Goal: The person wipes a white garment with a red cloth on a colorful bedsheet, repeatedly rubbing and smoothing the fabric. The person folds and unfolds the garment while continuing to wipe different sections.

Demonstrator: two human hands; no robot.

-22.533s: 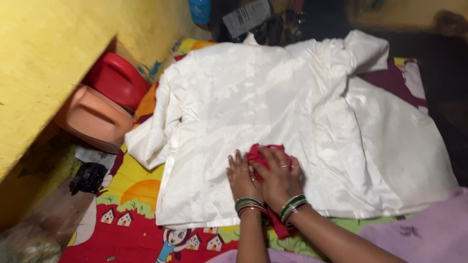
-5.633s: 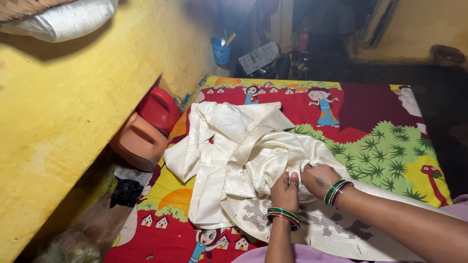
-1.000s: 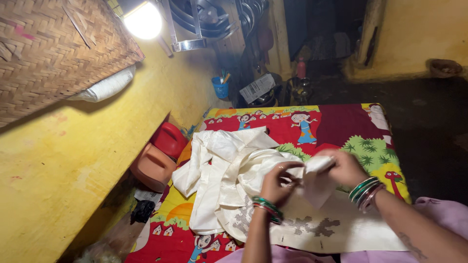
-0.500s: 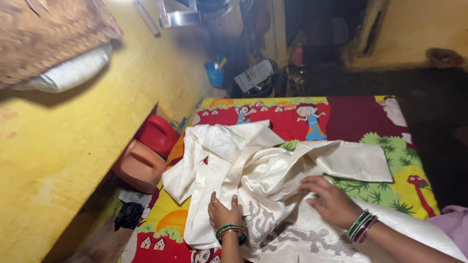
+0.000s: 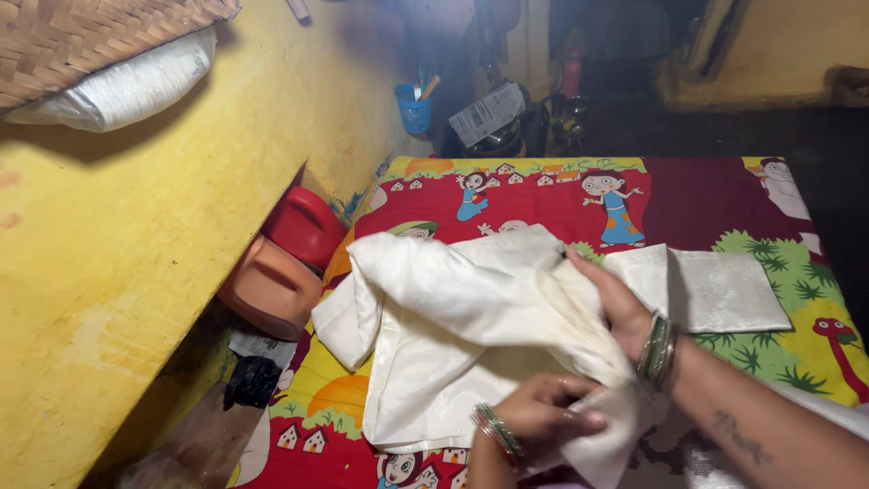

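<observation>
We see a cream cloth (image 5: 453,317) bunched and partly lifted over a bright cartoon mat (image 5: 534,186), with one flat panel of it lying to the right over the green and yellow print. The right hand (image 5: 615,303) reaches under a raised fold near the middle, fingers wrapped into the fabric and gripping it. The left hand (image 5: 543,415) sits lower, near the front edge, fingers curled shut on a lower fold of the same cloth. Both wrists carry green and red bangles (image 5: 654,349).

The mat covers a low surface and shows cartoon children, small houses, a sun, green bushes and a red snake on red, yellow and maroon fields. The cloth covers its middle and left; the far strip and right side stay bare.

Just left of the mat, against a yellow wall (image 5: 136,244), we find a red tub (image 5: 303,226) and an orange tub (image 5: 267,285) tipped on their sides, touching each other. Below them lie a scrap of paper and a black lump (image 5: 252,380) on the floor. Up on the wall's ledge rests a woven basket (image 5: 81,36) over a white sack (image 5: 127,91). Beyond the mat stands a blue cup (image 5: 413,107) holding utensils, beside a dark, dim corner with pots we cannot make out.
</observation>
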